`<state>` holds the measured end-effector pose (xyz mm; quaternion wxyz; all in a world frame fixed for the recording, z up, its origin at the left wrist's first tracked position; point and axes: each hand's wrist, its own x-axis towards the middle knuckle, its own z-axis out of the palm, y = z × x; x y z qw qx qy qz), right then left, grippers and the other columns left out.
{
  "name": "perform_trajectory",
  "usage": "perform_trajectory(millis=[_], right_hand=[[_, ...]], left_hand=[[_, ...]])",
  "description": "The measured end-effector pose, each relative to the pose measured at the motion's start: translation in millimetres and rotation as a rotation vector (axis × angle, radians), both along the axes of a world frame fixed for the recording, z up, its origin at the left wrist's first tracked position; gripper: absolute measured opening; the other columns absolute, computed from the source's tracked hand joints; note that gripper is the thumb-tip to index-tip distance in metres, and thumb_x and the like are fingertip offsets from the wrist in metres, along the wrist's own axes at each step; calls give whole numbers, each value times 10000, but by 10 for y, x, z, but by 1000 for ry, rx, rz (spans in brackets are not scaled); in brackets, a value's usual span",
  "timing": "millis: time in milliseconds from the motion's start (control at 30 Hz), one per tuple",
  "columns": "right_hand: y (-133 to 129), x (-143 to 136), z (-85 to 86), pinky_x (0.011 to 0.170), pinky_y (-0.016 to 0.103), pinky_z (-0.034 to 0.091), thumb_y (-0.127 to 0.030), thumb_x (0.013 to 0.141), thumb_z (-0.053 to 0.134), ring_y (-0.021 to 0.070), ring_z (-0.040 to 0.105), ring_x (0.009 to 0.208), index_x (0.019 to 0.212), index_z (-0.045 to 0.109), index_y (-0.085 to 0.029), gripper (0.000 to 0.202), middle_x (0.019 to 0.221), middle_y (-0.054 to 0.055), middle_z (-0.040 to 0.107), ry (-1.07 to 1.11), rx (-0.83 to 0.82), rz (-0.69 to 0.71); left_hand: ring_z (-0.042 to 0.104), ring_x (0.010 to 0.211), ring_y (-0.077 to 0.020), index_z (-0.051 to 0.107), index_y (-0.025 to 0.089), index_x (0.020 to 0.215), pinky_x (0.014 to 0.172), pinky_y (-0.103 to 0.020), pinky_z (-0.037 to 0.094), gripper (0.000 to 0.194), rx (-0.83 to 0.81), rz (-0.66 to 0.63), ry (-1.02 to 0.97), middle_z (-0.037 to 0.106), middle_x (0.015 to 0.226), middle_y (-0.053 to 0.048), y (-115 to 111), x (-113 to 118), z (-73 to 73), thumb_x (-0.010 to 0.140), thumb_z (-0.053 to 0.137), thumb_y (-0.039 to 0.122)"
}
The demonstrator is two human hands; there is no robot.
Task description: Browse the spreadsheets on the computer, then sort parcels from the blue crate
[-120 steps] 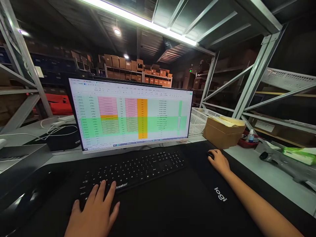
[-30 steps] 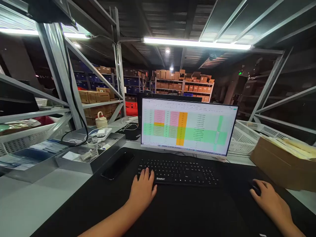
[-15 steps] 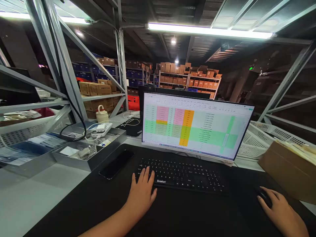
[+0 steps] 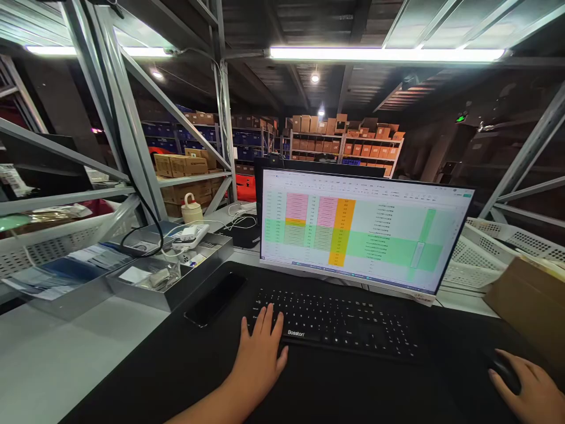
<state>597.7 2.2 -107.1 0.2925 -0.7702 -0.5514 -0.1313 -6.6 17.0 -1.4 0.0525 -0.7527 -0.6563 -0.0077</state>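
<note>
My left hand [image 4: 260, 353] rests with spread fingers on the left end of the black keyboard [image 4: 335, 324], holding nothing. At the lower right, my right hand [image 4: 532, 386] is wrapped round a black mouse [image 4: 505, 372] on the dark desk mat [image 4: 353, 391]. Behind the keyboard stands a monitor [image 4: 362, 229] showing a spreadsheet with pink, orange and green cells. A black phone [image 4: 215, 299] lies on the mat, left of the keyboard.
Grey trays [image 4: 163, 294] with packets, a power strip [image 4: 190, 237] and a cream bottle [image 4: 192, 211] sit at the left. On the right are a cardboard box [image 4: 527, 303] and white baskets [image 4: 474, 259]. Metal rack posts [image 4: 226, 118] flank the desk.
The whole view has shifted, so the desk items appear slightly further right and lower. My left hand stays on the keyboard and my right hand stays on the mouse.
</note>
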Motion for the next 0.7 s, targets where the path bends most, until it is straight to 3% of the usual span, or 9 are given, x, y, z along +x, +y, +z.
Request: perform_trajectory(millis=[400,700], right_hand=[[81,159,-181,946,562,486,-615,796,377,410,597,1108,1146,537,-278,512,1083,166,630,-45,-4,4],[-49,-62,39,1013,520,461,-640,820,365,369,585,1168,1223,576,-189,641,1186,166,620,-76,-55,2]], left_hand=[[211,1506,-333,336,181,1523,1182,-670,219,632,-42,-5,21,207,1619,-161,-21,-10,23,902,407,279],[208,1505,-331,307,191,1530,1187,-661,216,627,-54,-21,28,188,1621,-151,-10,-50,-1,917,390,291]])
